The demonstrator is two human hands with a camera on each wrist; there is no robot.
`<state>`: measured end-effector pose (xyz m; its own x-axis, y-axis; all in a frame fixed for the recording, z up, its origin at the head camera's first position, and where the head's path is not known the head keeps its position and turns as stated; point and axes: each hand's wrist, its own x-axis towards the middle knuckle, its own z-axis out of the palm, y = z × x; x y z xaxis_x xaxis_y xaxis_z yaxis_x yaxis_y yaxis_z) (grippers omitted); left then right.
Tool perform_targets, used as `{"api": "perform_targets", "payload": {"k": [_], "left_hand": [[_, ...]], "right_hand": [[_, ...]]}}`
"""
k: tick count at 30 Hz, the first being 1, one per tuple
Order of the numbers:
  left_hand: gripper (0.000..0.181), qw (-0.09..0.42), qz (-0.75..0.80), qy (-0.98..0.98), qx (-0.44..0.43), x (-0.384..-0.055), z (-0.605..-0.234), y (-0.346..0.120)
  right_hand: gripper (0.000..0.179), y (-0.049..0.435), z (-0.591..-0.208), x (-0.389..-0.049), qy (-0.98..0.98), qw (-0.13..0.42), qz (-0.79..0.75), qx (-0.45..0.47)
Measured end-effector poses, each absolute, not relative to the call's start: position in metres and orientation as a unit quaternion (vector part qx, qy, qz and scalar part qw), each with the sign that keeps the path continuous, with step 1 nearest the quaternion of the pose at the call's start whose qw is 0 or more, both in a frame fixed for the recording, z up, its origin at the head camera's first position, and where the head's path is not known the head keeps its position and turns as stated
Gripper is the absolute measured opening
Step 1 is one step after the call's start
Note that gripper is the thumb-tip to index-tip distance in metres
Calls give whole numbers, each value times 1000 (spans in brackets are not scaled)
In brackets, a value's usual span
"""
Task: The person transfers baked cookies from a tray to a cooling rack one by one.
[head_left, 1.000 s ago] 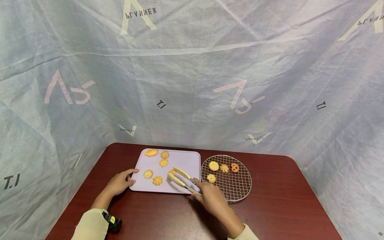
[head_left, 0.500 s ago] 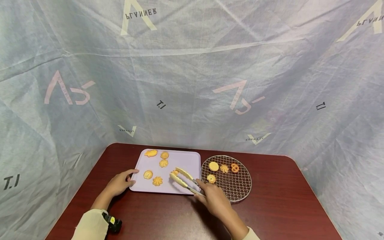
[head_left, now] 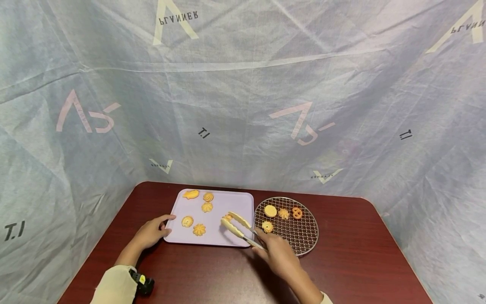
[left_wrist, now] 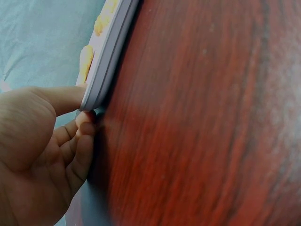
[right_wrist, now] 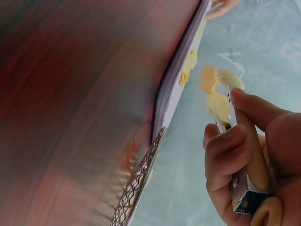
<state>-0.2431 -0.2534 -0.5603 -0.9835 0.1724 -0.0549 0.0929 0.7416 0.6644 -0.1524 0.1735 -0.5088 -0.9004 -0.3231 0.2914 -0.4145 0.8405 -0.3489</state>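
A pair of tongs [head_left: 243, 230] with pale yellow tips is gripped in my right hand [head_left: 279, 253]. Between the tips is a flower-shaped cookie [right_wrist: 208, 79], raised above the right part of the lilac tray [head_left: 228, 198]. My left hand [head_left: 149, 232] pinches the tray's left edge, thumb on the rim and fingers curled below it, as the left wrist view shows. On the tray lie several cookies: a fish-shaped one [head_left: 191, 194], a swirl [head_left: 208, 196], a ridged one [head_left: 206, 207], a round one [head_left: 187, 221] and a star-like one [head_left: 199, 229].
A round wire rack [head_left: 296, 236] stands close against the tray's right side. It bears a round cookie [head_left: 270, 210], a flower cookie [head_left: 283, 213], a pretzel [head_left: 297, 213] and a ring-like cookie [head_left: 267, 226]. Grey cloth [head_left: 243, 105] hangs behind the dark red table [head_left: 205, 270].
My right hand has moved a little to the right, bringing the tongs and the cookie between their tips toward the rack. The left hand and tray have stayed in place.
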Motion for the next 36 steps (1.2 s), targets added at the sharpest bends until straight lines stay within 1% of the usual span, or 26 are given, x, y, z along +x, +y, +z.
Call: {"api": "perform_targets", "payload": {"k": [7,20,36], "left_hand": [[44,58,354,931,70,-243,-559,-253],[43,54,348,933,70,-244,-562,-254],[44,57,349,933,67,-243,-561,-254]], "right_hand": [[57,182,-507,-146,-956,113,211,169],[60,203,-503,-138,-959,127,213,135],[60,229,-499,-129,-961,128,225,99]]}}
